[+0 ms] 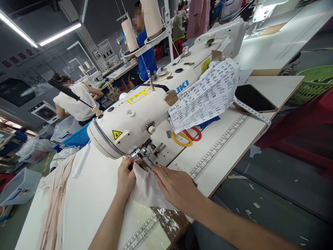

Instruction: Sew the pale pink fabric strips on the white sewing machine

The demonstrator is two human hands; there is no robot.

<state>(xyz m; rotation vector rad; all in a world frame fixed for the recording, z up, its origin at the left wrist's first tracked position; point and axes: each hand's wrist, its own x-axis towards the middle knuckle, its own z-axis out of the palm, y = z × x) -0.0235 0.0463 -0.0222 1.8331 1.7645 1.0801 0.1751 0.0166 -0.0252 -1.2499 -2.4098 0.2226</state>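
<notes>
A white sewing machine (130,121) stands before me, its needle and presser foot area (145,151) just beyond my fingers. A pale, thin piece of fabric (145,191) hangs from under the foot toward me. My left hand (126,178) pinches its left edge close to the foot. On the other side, my right hand (177,185) is closed with its fingertips at the fabric's right edge. Thin metal shows near those fingertips; whether it is a held tool or a machine part, I cannot tell. The needle tip is hidden.
Pale pink fabric strips (56,201) lie on the table's left. Scissors (186,137) with yellow and red handles, a handwritten sheet (205,93), a phone (255,98) and a tape measure (253,111) are to the right. Thread cones (152,17) stand above. Other people work behind.
</notes>
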